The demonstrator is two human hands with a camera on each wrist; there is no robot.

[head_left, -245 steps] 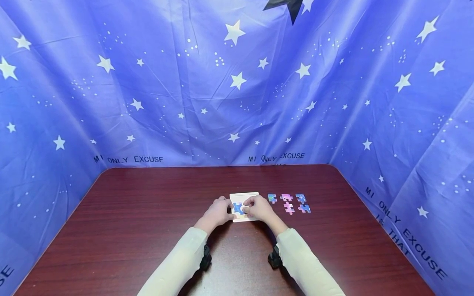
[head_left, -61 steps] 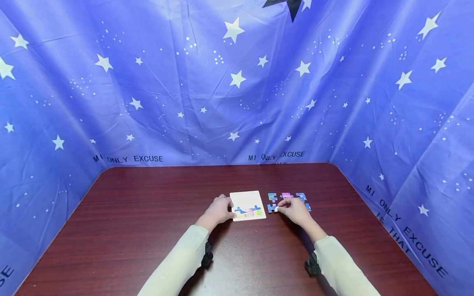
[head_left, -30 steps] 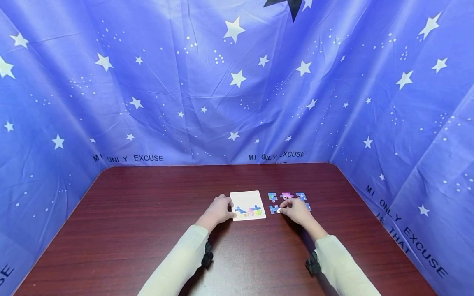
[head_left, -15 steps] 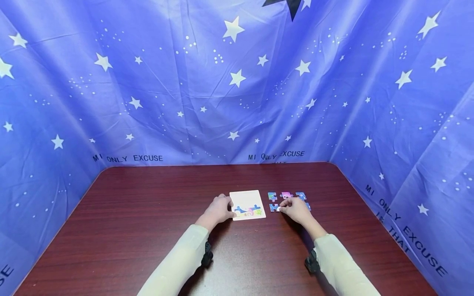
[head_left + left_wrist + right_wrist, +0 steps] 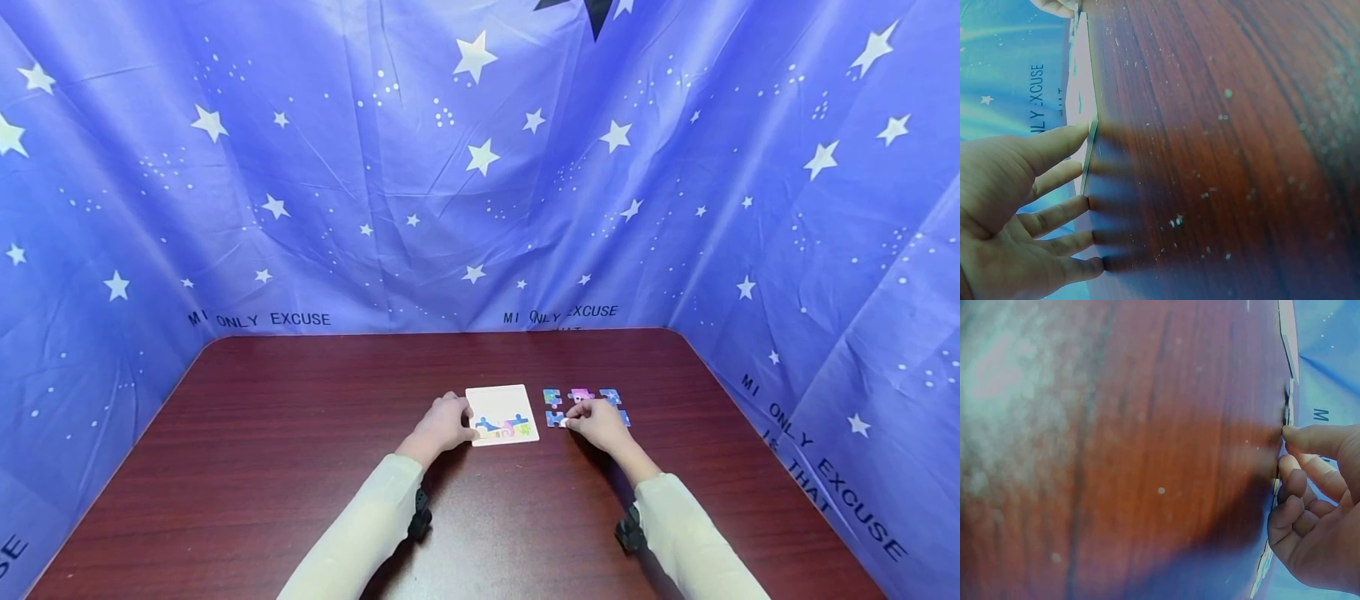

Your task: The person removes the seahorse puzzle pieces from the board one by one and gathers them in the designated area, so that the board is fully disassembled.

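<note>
L hand [image 5: 438, 427]: fingers spread, mostly straight, thumb touching edge of white tray [image 5: 498, 402], other fingertips down at the dk red tbl [image 5: 225, 467]. R hand [image 5: 602, 425]: thumb + index pinching blue pc [image 5: 554, 419] by its near end, rest of fingers curled in. Pc looks abt flat on tbl, can't tell if lifted.

Tray's btwn hands, right by L hand; blue pc sits btwn tray and R hand. Row of pcs [image 5: 491, 427] in tray (blue/pink/yellow-grn), along side nearest the wrists.

Loose pcs just past R hand: blue-grn pc [image 5: 552, 397], pink pc [image 5: 580, 394], starfish pc [image 5: 610, 396]. Another blue bit [image 5: 625, 418] pokes out at R hand's outer side, mostly hidden.

Light sleeves [image 5: 360, 525], blk wrist cams [image 5: 420, 515] below both hands. Blue star curtain [image 5: 322, 208] well beyond.
</note>
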